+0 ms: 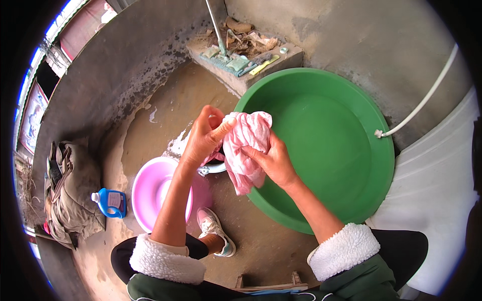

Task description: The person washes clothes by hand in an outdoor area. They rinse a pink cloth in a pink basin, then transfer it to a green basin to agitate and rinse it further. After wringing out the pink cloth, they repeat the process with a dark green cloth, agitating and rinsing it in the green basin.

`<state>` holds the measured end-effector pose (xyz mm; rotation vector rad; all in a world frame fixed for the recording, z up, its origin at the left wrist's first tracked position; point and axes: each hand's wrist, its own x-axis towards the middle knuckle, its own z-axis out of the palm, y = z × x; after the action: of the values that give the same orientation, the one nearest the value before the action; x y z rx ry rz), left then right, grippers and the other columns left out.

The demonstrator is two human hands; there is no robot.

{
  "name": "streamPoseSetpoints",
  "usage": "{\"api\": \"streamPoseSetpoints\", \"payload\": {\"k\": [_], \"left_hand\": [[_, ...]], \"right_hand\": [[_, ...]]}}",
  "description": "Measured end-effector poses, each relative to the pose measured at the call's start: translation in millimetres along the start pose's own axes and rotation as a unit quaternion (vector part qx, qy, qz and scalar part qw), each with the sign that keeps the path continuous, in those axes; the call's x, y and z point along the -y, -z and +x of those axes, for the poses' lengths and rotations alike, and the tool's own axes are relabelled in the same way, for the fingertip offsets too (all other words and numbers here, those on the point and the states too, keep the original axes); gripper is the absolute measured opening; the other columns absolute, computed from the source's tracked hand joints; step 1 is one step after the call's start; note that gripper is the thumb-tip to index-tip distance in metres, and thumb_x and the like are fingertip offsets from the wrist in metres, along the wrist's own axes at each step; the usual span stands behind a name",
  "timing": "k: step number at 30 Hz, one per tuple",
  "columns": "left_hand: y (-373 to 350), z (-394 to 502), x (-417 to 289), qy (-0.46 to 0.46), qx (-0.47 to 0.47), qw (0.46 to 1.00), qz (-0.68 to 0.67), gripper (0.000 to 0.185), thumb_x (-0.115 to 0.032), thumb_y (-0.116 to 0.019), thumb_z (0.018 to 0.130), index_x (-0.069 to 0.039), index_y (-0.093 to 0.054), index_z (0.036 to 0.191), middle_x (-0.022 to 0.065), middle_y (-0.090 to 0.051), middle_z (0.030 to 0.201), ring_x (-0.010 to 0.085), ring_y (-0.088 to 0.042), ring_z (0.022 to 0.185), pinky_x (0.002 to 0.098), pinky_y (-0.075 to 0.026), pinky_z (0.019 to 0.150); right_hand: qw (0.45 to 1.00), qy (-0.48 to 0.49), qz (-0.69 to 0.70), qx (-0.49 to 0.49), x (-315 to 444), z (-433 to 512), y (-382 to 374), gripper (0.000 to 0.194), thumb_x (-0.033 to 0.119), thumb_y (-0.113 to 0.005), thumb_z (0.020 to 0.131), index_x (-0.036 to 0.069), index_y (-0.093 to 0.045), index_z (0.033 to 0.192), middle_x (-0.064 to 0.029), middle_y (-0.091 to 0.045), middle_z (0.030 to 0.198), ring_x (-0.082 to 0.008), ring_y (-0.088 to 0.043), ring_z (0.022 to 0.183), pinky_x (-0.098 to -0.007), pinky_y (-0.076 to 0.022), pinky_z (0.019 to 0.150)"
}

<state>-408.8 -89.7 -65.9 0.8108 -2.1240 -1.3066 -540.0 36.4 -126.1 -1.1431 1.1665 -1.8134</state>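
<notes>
A bunched, wet-looking pink cloth (246, 145) is held up between my two hands, over the near-left rim of a wide green plastic tub (324, 150). My left hand (205, 137) pinches its upper left edge, thumb on top and fingers curled. From the lower right, my right hand (275, 163) grips the cloth with the thumb pressed across its front. Below my hands, the pale rim of another container (212, 168) shows, with more pink fabric (214, 156) at it. Most of that container is hidden. The tub's visible floor is bare.
A pink plastic basin (145, 192) and a blue detergent bottle (113, 203) stand at left, near a heap of grey-brown fabric (77, 192). Puddled water (173, 98) covers the floor beyond. A mop head (229, 64) rests on a concrete ledge (292, 56). A white hose (425, 103) hangs over the tub's right rim.
</notes>
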Motion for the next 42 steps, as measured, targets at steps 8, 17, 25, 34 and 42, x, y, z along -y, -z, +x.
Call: {"api": "streamPoseSetpoints", "payload": {"k": [8,17,25,34,42], "left_hand": [[-71.9,-76.9,-4.5,-0.044,0.064,0.968,-0.241,0.101,-0.059,-0.061,0.083,0.002,-0.014,0.147,0.0158,-0.027,0.148,0.0251,-0.026,0.138,0.0347,-0.020,0.113],[-104.8,-127.2,-0.3,-0.121,-0.077,0.990,-0.001,0.095,-0.014,-0.071,0.084,-0.002,-0.004,0.150,0.0226,-0.039,0.141,0.0292,-0.045,0.127,0.0348,-0.039,0.102],[-82.5,-148.1,-34.5,0.087,0.104,0.805,-0.578,0.077,-0.040,-0.051,0.095,-0.011,-0.006,0.151,0.0091,-0.031,0.148,0.0232,-0.035,0.134,0.0363,-0.031,0.110],[-128.3,-176.3,37.7,0.140,-0.088,0.955,-0.246,0.055,-0.056,-0.037,0.097,-0.006,-0.045,0.121,0.0069,-0.062,0.090,0.0114,-0.059,0.060,0.0236,-0.044,0.040],[-111.8,-193.6,7.1,0.228,0.020,0.896,-0.380,0.067,-0.026,-0.070,0.087,-0.001,-0.035,0.138,0.0115,-0.054,0.128,0.0206,-0.055,0.112,0.0332,-0.047,0.091]], "right_hand": [[0.981,0.056,-0.096,-0.160,26.3,-29.6,-9.2,0.047,0.017,-0.074,0.079,-0.001,-0.052,0.116,-0.0169,-0.065,0.104,-0.0243,-0.065,0.095,-0.0330,-0.0493,0.085],[0.978,-0.077,-0.081,-0.177,27.9,-61.2,-6.1,0.050,0.022,-0.073,0.079,-0.003,-0.048,0.115,-0.0195,-0.064,0.105,-0.0263,-0.064,0.095,-0.0352,-0.0499,0.084],[0.963,0.003,-0.224,-0.153,41.2,-89.6,-8.5,0.056,0.017,-0.070,0.079,-0.002,-0.043,0.124,-0.0245,-0.057,0.116,-0.0368,-0.059,0.106,-0.0394,-0.0487,0.087],[0.984,-0.106,-0.036,-0.137,27.6,-112.8,-31.0,0.050,0.004,-0.061,0.075,0.000,-0.049,0.123,-0.0152,-0.059,0.112,-0.0266,-0.059,0.102,-0.0345,-0.0471,0.090],[0.927,-0.267,0.263,0.030,56.7,-113.9,-27.2,0.052,0.021,-0.066,0.084,0.003,-0.044,0.127,-0.0107,-0.056,0.115,-0.0159,-0.057,0.098,-0.0298,-0.0474,0.085]]}}
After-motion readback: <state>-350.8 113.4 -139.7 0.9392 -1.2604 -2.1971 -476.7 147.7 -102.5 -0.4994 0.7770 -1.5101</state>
